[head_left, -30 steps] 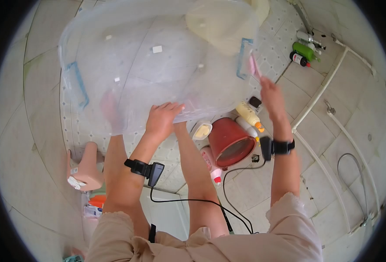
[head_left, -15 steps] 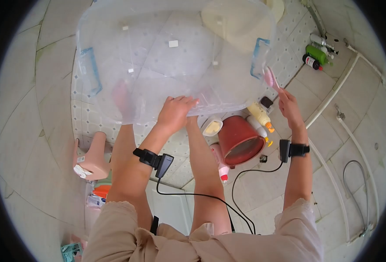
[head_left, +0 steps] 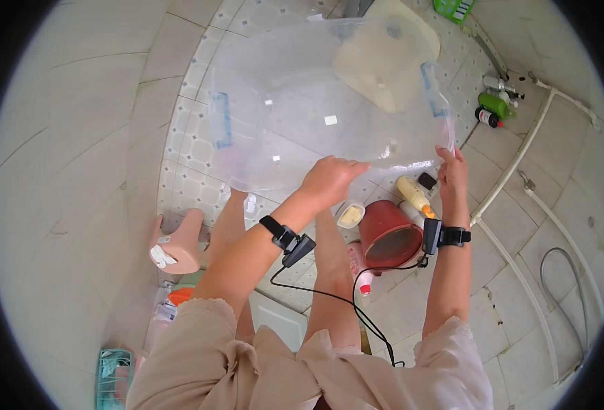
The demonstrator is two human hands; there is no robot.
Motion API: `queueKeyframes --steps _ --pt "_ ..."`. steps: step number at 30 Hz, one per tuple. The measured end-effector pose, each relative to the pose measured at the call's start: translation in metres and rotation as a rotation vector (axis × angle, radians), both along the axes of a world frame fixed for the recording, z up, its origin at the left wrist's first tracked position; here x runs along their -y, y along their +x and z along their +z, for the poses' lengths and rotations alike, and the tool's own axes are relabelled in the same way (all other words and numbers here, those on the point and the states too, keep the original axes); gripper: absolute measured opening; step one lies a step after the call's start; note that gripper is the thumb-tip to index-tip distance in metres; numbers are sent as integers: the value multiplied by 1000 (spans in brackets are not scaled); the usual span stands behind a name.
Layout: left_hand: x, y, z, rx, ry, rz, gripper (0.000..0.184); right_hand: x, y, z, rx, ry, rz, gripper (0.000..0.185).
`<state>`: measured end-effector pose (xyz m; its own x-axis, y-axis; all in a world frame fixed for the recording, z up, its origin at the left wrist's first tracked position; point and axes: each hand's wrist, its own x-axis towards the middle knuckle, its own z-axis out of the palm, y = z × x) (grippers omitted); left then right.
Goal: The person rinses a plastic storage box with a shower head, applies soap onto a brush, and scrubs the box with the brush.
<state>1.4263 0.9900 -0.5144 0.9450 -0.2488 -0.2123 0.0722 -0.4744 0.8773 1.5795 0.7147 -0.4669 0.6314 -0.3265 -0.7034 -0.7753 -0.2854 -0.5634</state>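
A large clear plastic storage bin (head_left: 295, 154) with blue side handles is tilted in front of me, the floor tiles showing through it. My left hand (head_left: 330, 181) is closed on the bin's near rim, thumb pointing right. Close to the bin's right near corner, my right hand (head_left: 452, 172) grips a pink brush (head_left: 448, 131). Little of the brush shows, a blurred pink streak along the bin's side. Whether it touches the wall I cannot tell.
Below the bin stand a red bucket (head_left: 389, 236), a yellow pump bottle (head_left: 413, 193), a pink bottle (head_left: 360, 270) and a soap dish (head_left: 350, 215). A pink stool (head_left: 179, 242) is at left. White pipes (head_left: 513, 160) run along the right wall. Cables hang from my wrist straps.
The bin now appears lower and farther right in view, partly because my view has shifted. My left hand stays on its rim. My right hand has brought the brush against or near the bin's right side.
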Motion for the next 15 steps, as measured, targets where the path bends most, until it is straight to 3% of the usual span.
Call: queueKeyframes --steps 3,5,9,11,14,15 --pt "-13 8 22 24 12 25 41 -25 6 28 138 -32 -54 55" --pt "-15 6 37 39 -7 41 42 -48 10 67 345 -20 -51 62" --pt "-8 9 60 13 3 153 51 -98 6 137 473 -54 -22 65" --pt "-3 15 78 -40 61 156 55 -114 0 154 737 3 54 68" --pt "1 36 104 -167 -81 220 56 -130 -20 168 816 -30 116 69" --pt "1 45 112 -262 -301 269 60 -133 -30 168 799 -51 127 69"
